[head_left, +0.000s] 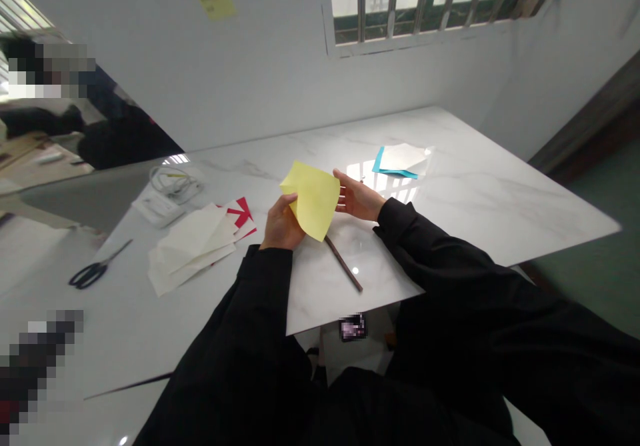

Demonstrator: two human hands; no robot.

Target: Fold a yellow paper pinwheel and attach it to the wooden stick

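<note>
A yellow sheet of paper (316,199) is held up over the marble-patterned table, its surface slightly curved. My left hand (284,223) grips its left lower edge, thumb on top and the other fingers hidden behind. At the right edge of the sheet is my right hand (359,196), fingers stretched and apart, the fingertips close to the paper; whether they touch it I cannot tell. A thin brown stick (344,264) lies on the table below the sheet, its upper end covered by the paper.
Left of my hands lie white paper sheets (187,243), red paper pieces (243,214), black-handled scissors (95,271) and a white device with a cable (160,205). White and blue paper (400,161) rests at the back right. A person (110,109) is at the far left.
</note>
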